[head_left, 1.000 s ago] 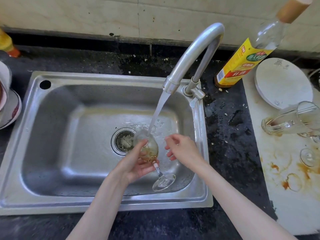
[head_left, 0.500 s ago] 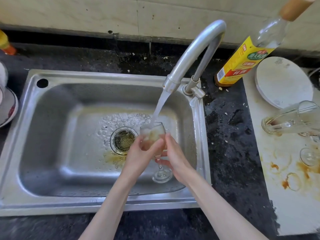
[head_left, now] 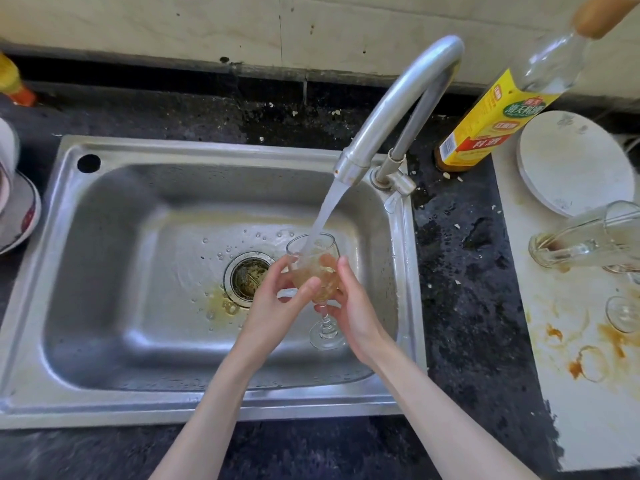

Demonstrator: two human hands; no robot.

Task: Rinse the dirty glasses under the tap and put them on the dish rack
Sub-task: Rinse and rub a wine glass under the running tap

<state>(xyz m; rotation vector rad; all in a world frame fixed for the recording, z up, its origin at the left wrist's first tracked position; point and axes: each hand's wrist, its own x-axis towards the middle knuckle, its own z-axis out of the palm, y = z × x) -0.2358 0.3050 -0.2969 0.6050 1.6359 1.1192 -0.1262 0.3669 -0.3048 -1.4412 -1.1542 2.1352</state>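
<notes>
Stainless steel fills most of what I see: the rectangular metal sink [head_left: 114,306] lies under my arms, set into the speckled black stone surface [head_left: 460,306]. Over its right half I hold the clear stemmed wine glass [head_left: 317,271] upright, its round foot nearest me, amber-tinted water in its bowl. My left hand [head_left: 277,303] wraps the bowl from the left, fingers [head_left: 304,284] curled and pressed against the glass; my right hand [head_left: 353,306] cups it from the right, fingers bent around bowl and stem. Just left of the glass sits the round drain strainer [head_left: 247,277] with brownish stains beside it. Water streams into the bowl's mouth from the curved grey metal tap [head_left: 391,109] above. To the right, a white stained board [head_left: 571,375] carries a tipped clear tumbler [head_left: 585,240] and a round white plate [head_left: 571,161]. Beyond it a yellow-labelled clear bottle [head_left: 491,123] stands against the tiled wall.
</notes>
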